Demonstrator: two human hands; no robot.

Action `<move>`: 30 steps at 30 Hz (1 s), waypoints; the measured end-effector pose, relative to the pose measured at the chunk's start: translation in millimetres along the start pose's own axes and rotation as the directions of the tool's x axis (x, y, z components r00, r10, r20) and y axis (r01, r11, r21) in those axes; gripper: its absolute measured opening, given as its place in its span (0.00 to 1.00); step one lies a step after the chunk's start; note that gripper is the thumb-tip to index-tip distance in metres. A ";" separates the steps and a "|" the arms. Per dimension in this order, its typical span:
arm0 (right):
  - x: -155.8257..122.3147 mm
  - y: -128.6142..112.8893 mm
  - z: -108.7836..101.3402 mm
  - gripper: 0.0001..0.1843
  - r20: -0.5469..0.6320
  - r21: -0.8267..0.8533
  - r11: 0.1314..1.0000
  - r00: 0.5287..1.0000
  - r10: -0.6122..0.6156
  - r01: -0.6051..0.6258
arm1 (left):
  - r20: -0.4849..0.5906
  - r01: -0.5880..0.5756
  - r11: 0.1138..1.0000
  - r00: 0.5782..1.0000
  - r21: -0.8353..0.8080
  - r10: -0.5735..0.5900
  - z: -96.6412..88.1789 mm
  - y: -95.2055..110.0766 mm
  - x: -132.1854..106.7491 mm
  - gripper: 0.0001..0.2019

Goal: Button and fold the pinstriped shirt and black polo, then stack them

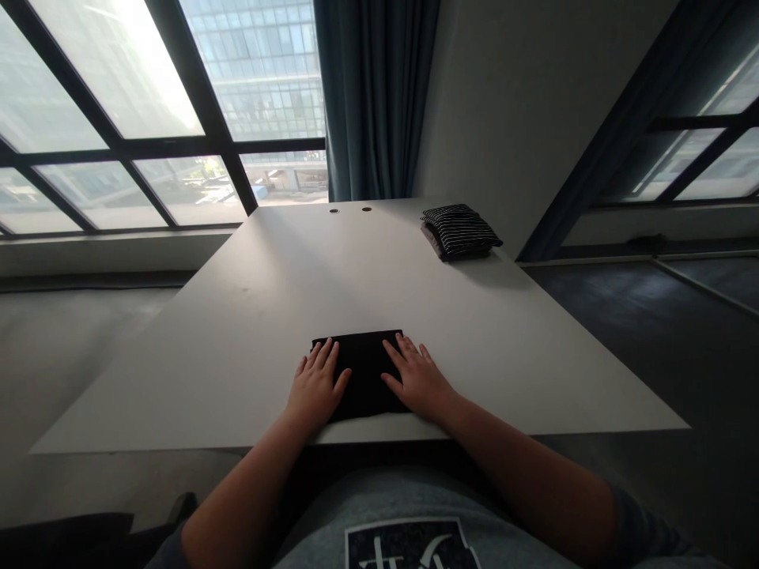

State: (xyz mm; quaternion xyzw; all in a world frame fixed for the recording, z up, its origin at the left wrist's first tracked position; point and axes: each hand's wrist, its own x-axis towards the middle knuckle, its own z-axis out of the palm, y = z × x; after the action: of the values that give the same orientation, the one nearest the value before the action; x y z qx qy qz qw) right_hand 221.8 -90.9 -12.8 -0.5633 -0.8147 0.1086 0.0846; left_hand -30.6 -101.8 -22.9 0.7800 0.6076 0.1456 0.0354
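A folded black garment (pixel 364 371) lies flat near the front edge of the white table (pixel 237 316). My left hand (pixel 317 387) rests on its left side, fingers spread and pressing down on the cloth. My right hand (pixel 415 379) lies on its right side in the same flat way, fingertips on the black fabric. Neither hand closes around anything. The part of the garment under my palms is hidden.
A folded stack of black-and-white striped clothing (pixel 459 231) sits at the far right corner of the table. Two small round grommet holes (pixel 349 210) mark the far edge. Large windows, a blue curtain and a grey floor surround the table.
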 end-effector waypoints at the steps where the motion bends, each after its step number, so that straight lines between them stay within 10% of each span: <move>1: -0.5 0.5 0.4 0.40 0.000 -0.008 1.000 1.000 0.006 -0.006 | 0.005 0.023 1.000 1.000 -0.006 -0.023 1.0 -3.6 -1.7 0.32; 16: -1.2 14.6 19.3 0.45 -0.090 -0.055 0.986 0.984 0.154 -0.160 | -0.015 0.008 1.000 1.000 0.018 -0.007 12.6 -47.6 -27.5 0.35; 30: -0.6 19.0 9.0 0.35 -0.153 0.166 0.986 0.988 -0.005 0.031 | 0.003 -0.146 0.987 0.989 -0.071 0.146 3.0 -49.1 -27.4 0.33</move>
State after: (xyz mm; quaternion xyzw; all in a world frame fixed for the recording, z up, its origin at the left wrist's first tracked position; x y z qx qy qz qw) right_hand 236.8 -85.7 -26.6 -0.5533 -0.7989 0.1328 0.1948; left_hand -81.8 -115.0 -42.3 0.8212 0.5432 0.1660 0.0545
